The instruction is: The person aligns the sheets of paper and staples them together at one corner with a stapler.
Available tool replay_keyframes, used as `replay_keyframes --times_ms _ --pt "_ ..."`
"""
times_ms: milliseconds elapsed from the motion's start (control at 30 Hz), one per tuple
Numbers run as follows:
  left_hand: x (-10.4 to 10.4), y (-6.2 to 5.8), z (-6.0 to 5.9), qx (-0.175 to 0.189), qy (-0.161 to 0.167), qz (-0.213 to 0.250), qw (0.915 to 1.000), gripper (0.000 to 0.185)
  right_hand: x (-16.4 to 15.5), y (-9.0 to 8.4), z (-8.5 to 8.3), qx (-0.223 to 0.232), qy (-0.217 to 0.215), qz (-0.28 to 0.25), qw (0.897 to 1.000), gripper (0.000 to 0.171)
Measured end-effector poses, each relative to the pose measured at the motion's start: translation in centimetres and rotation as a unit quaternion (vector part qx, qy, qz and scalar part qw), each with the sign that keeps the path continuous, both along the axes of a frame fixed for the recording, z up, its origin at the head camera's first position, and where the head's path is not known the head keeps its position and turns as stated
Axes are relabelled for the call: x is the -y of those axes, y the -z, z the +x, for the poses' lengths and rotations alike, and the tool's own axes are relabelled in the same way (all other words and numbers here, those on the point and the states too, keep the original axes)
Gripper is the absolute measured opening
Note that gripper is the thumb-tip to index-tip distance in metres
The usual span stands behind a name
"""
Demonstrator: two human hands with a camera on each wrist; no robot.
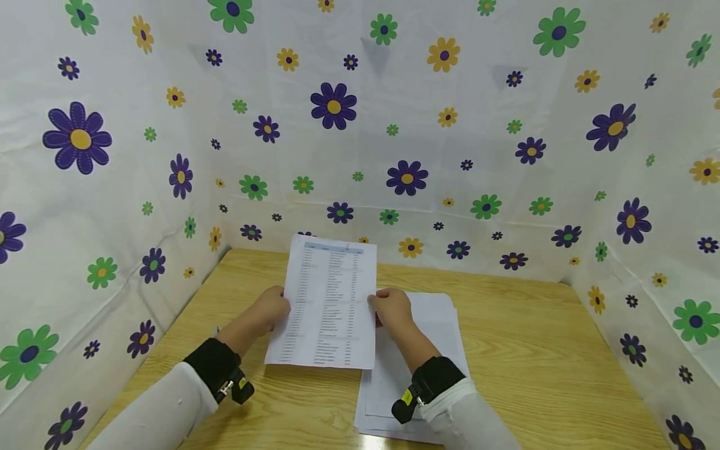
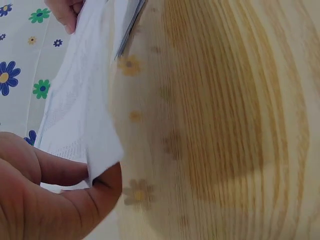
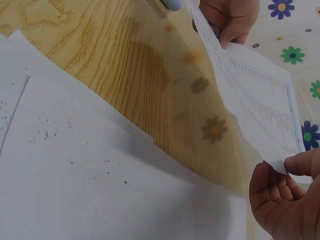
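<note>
While the printed sheet point(image 1: 329, 303) is lifted off the desk point(image 1: 523, 350) just left of the paper stack point(image 1: 435, 325), the left hand point(image 1: 269, 310) and right hand point(image 1: 392, 309) each pinch one side edge, their grip keeping it taut and readable.
</note>
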State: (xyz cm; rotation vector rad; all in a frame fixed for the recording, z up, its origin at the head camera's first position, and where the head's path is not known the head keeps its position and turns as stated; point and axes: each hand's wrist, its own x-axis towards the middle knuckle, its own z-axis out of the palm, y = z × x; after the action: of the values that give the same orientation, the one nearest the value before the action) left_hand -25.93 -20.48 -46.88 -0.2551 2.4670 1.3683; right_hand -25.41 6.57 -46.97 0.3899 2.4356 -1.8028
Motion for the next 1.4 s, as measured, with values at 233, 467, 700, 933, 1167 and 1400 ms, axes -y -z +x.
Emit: replay_keyframes --times_ms 233,467,700,933,1167,1400 --pt "-1.9 -0.5 0.4 -0.019 0.013 0.017 0.9996 0.05 -1.6 -0.9 -0.2 0.001 0.014 0.039 0.999 0.034" --pt "-3.8 -1.2 0.4 -0.038 0.032 0.05 0.9976 0.043 -4.8 -2.0 -0.2 0.006 -0.007 0.074 0.997 0.034" --pt "-5.8 -2.7 0.8 -0.047 0.045 0.113 0.9914 0.031 -8.3 -3.0 0.4 0.01 -0.027 0.075 0.997 0.03" --pt "-7.8 -3.6 1.7 -0.042 0.059 0.121 0.99 0.024 -11.3 -3.5 1.6 0.013 -0.041 0.074 0.996 0.029" --pt "-9.5 -3.3 2.4 -0.03 0.07 0.137 0.9876 0.024 -13.7 -3.5 2.9 0.014 -0.06 0.088 0.994 0.026" --pt "-11.0 -3.2 2.5 -0.04 0.091 0.131 0.9864 0.026 -15.8 -4.0 3.8 0.024 -0.068 0.097 0.993 0.026"
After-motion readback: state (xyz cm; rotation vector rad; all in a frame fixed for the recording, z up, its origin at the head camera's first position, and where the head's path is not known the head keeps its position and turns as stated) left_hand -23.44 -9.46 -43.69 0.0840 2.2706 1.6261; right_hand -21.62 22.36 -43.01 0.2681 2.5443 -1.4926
